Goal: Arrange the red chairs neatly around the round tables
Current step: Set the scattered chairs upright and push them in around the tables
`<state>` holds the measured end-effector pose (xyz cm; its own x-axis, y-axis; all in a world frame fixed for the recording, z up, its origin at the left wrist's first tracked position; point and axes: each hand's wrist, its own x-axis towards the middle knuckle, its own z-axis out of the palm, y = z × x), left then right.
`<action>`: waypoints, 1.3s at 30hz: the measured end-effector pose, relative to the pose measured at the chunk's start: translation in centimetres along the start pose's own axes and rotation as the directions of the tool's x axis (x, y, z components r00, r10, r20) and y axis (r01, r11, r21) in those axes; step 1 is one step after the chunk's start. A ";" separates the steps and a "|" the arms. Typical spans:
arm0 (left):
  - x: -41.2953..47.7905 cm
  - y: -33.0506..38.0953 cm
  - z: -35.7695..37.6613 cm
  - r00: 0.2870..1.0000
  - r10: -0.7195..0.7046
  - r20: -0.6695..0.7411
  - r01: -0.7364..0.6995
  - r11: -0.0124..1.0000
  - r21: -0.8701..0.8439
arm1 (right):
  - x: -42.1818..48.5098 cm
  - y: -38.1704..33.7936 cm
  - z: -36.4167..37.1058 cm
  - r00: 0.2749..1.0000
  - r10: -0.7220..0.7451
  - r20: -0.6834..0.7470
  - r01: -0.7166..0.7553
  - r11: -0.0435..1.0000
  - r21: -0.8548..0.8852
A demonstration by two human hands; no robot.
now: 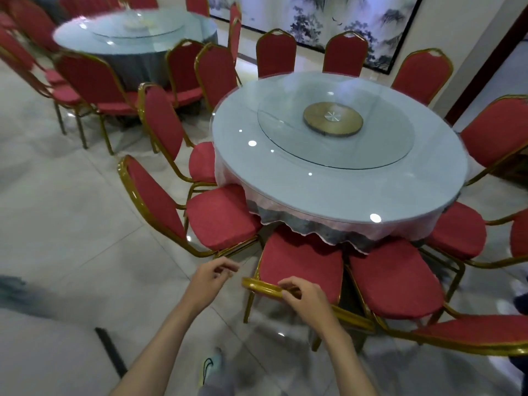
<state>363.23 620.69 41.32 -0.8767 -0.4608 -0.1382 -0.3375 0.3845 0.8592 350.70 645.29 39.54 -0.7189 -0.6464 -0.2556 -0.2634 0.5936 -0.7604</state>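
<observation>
The right hand (303, 295) grips the gold top rail (258, 283) of the nearest red chair (300, 264), with the fingers curled over the rail from above. The left hand (211, 274) is in the air just left of the rail's end and apart from it; its fingers are curled and hold nothing.

This chair stands at the near edge of the round table (343, 195). Its back is toward the person and the front of its seat reaches under the hanging tablecloth (328, 232). Just to its right is a second chair (395, 281), whose seat is also tucked to the near edge. The two seats sit close side by side, though I cannot tell whether their frames touch. At the near-left edge a third chair (220, 215) is angled in, with its seat meeting the cloth. More red chairs ring the left, far and right edges; those on the far side (275, 52) show only their backs above the tabletop.

On the table lies a glass turntable (285, 138), centred on a round brass-coloured hub (333, 118).

Well apart, toward the far left, stands another round table (80, 38) with its own glass disc — red chairs crowd around it, some of them (94, 81) turned at uneven angles. The floor (71, 224) is pale glossy tile. A shoe (211, 364) shows between the forearms, blurred.
</observation>
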 end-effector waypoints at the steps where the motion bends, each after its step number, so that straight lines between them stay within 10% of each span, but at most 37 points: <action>1: 0.4 -0.7 -1.5 0.999 -0.017 -0.041 0.016 1.000 -0.016 | 1.2 -1.1 1.0 1.000 -0.012 0.016 0.012 1.000 0.006; 16: 10.1 -10.4 -22.3 0.945 -0.144 -0.295 0.067 0.965 -0.255 | 15.3 -17.4 16.0 0.984 -0.036 0.173 0.018 0.994 0.106; 39: 33.9 -13.5 -35.7 0.948 -0.122 -0.294 0.051 0.970 -0.238 | 41.2 -24.4 15.9 0.994 0.018 0.105 -0.036 0.986 0.164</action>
<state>350.34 571.29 42.63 -0.6894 -0.7187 -0.0908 -0.2900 0.1590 0.9437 337.70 596.53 38.07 -0.6520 -0.6822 -0.3309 -0.1283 0.5293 -0.8387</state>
